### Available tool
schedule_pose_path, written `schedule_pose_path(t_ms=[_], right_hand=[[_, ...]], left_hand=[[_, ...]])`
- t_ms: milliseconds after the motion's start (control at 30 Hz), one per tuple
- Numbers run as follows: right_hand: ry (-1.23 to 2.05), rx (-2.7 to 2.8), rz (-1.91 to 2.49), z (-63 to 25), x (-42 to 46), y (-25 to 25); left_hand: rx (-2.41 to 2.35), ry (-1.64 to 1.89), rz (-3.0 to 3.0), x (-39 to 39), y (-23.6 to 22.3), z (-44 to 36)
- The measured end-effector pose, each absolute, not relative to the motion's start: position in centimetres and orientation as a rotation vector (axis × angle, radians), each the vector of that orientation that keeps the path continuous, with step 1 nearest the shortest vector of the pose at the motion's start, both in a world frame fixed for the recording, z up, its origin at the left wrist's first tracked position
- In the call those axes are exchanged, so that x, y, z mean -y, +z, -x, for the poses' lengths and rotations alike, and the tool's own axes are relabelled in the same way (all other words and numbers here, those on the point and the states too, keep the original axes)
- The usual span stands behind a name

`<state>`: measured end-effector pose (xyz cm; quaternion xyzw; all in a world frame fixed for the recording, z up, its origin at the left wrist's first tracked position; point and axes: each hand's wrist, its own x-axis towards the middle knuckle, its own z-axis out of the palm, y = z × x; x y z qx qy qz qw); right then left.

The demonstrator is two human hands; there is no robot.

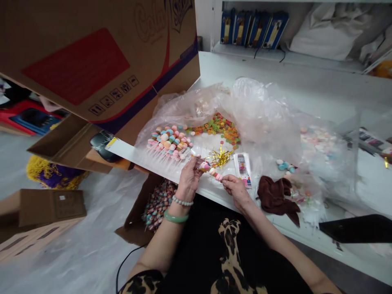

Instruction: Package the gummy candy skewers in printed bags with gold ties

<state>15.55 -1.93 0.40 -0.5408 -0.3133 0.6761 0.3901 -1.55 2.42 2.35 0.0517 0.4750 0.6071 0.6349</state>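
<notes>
Billowing plastic [245,102] on white table [318,92]

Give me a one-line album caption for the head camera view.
Left hand and right hand hold a candy skewer beside gold tinsel.

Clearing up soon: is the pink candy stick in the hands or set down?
In the hands: the pink candy stick runs from the left hand to the right hand, whose fingers pinch its end.

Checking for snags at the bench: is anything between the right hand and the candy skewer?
Nothing visible is: the right hand touches the candy skewer directly. The gold tinsel lies beyond the skewer, not between them.
</notes>
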Motion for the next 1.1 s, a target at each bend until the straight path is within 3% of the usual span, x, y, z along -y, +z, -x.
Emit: schedule_pose_path(t_ms=[367, 700, 967, 1100], right_hand=[[1.698, 0.805, 1.411, -15.3, 2.0, 0.0], [1.089, 1.330, 1.478, -15.8, 2.4, 0.8], [1.588, 0.859, 1.399, -14.2, 2.0, 0.3], [1.642, 0.792, 1.382, -14.3, 1.8, 0.3]], left_hand=[[-1.016, 1.340, -0.183, -1.4, 2.2, -0.1], [-1.143, 1.305, -0.475, -1.1, 1.4, -0.2], [-1.086, 1.270, -0.382, -0.4, 0.9, -2.3], [-1.031, 1.189, -0.316, -0.7, 0.8, -1.6]])
